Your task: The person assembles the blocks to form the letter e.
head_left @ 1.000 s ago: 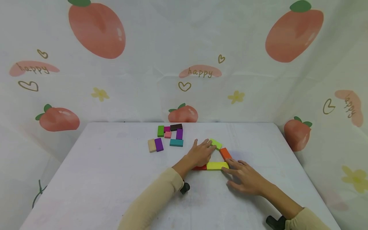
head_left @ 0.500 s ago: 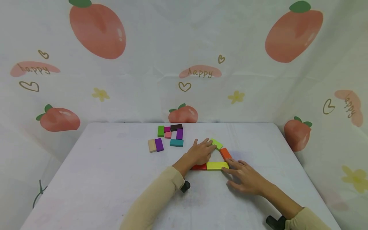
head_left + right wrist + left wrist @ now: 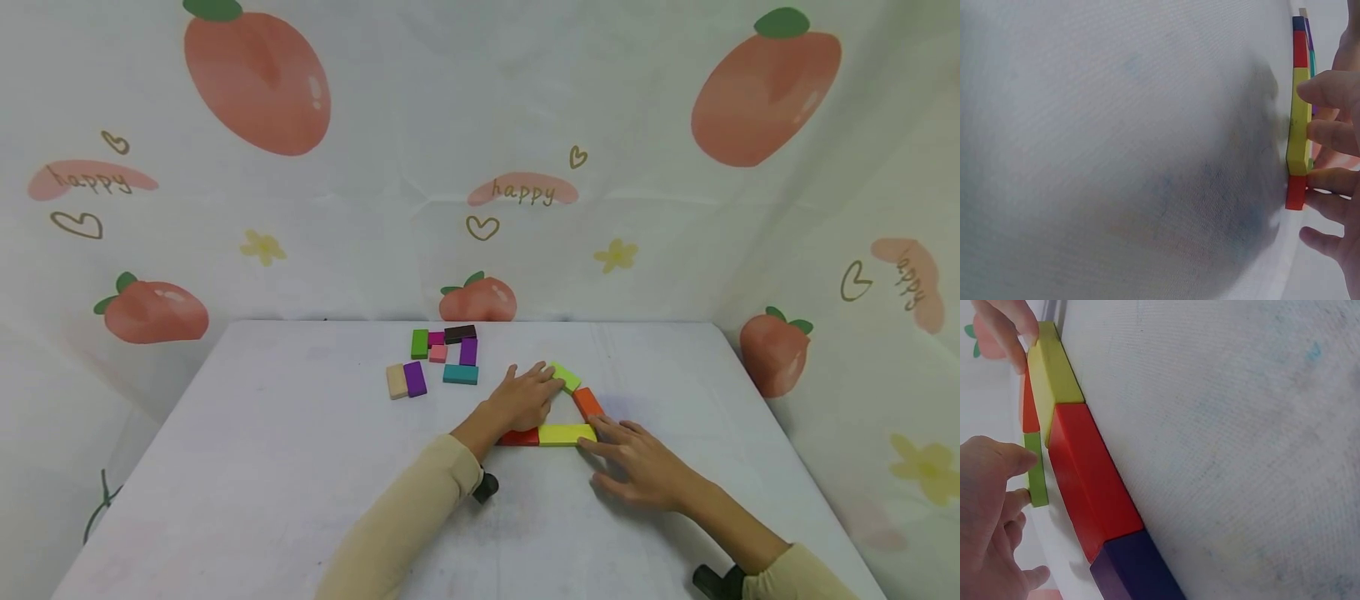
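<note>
Over the middle of the table, my left hand (image 3: 521, 400) pinches one end of a lime green block (image 3: 566, 377) between thumb and finger. An orange block (image 3: 588, 404) meets the lime one's other end and slants toward me. My right hand (image 3: 637, 467) has its fingers spread, the tips touching the right end of a yellow block (image 3: 566, 435) and the near end of the orange one. Left of the yellow block a red block (image 3: 521, 437) continues the row, partly under my left wrist. A dark blue block (image 3: 1138, 562) follows it in the left wrist view; my arm hides it from the head camera.
Farther back lie a green block (image 3: 419, 343), a black block (image 3: 460, 333), a teal block (image 3: 461, 374), a purple block (image 3: 468, 351) and small pink pieces (image 3: 438, 353). A beige block (image 3: 397, 382) touches another purple block (image 3: 415, 378). A patterned curtain hangs behind the white table (image 3: 262, 467).
</note>
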The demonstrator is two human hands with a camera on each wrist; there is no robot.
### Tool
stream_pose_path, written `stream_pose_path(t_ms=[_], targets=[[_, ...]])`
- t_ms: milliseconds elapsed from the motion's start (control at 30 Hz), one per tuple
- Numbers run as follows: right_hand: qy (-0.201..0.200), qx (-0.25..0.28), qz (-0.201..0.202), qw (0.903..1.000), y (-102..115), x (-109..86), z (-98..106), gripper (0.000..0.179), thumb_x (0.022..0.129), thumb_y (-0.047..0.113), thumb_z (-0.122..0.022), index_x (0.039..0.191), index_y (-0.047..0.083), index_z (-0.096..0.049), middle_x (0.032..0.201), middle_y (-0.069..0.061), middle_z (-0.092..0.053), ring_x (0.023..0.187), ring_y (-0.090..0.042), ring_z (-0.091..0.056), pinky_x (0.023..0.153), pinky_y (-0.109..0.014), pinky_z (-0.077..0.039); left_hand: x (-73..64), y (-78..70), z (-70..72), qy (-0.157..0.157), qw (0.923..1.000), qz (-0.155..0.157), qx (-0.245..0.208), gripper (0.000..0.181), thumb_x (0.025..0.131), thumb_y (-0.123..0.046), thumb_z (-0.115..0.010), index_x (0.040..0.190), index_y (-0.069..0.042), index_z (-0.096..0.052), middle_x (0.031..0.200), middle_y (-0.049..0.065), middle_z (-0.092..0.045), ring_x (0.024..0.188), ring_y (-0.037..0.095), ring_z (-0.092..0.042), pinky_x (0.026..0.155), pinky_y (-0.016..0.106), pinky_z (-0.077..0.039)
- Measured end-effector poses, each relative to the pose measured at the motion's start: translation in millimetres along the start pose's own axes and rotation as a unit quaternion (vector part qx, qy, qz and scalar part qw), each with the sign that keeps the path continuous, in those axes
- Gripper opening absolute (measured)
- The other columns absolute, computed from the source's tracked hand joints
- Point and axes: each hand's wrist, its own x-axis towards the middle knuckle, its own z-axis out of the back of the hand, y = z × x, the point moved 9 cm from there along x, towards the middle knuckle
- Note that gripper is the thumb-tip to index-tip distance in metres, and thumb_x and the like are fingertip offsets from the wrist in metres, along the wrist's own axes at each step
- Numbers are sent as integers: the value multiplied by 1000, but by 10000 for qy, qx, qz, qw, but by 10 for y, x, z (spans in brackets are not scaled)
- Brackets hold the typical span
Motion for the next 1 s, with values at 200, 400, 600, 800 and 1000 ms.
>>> stream_pose_path(t_ms=[200, 400, 600, 800, 1000], targets=[[7, 11, -31, 10000, -9, -8, -6, 48, 84, 31, -76, 128, 11, -69, 141, -23, -54, 128, -36, -54, 98, -60, -45, -4, 1, -4, 13, 10000, 25, -27, 47, 106, -27, -43, 152, -26, -42, 161, -3, -32, 151, 18, -21, 118, 55, -22], [-1, 28, -49, 10000, -19, -6, -17, 49, 84, 31, -76, 128, 11, -69, 141, -22, -54, 128, -36, -54, 98, -60, -45, -8, 0, -1, 24, 10000, 39, -49, 47, 105, -27, -43, 153, -27, -41, 161, -3, -32, 151, 18, -20, 118, 55, -21], [18, 25, -56, 10000, -29, -10, -28, 48, 85, 31, -75, 128, 12, -69, 142, -22, -54, 128, -36, -54, 98, -60, -45, -23, -1, -1, 41, 10000, 49, -45, 48, 105, -26, -43, 153, -27, -41, 162, -3, -31, 151, 18, -20, 118, 56, -21], [15, 36, -54, 10000, -30, -3, -34, 48, 85, 31, -75, 129, 12, -69, 142, -21, -54, 128, -36, -54, 98, -60, -45, -27, -4, 0, 9, 10000, 32, 70, 48, 105, -27, -43, 153, -28, -41, 161, -4, -31, 151, 18, -20, 117, 55, -22], [-22, 45, -33, 10000, -25, -5, -30, 48, 84, 30, -76, 128, 11, -69, 142, -22, -54, 129, -36, -53, 98, -60, -45, -58, -2, 38, -63, 9999, -34, 117, 48, 105, -27, -43, 153, -27, -41, 162, -3, -30, 152, 20, -18, 117, 56, -24]])
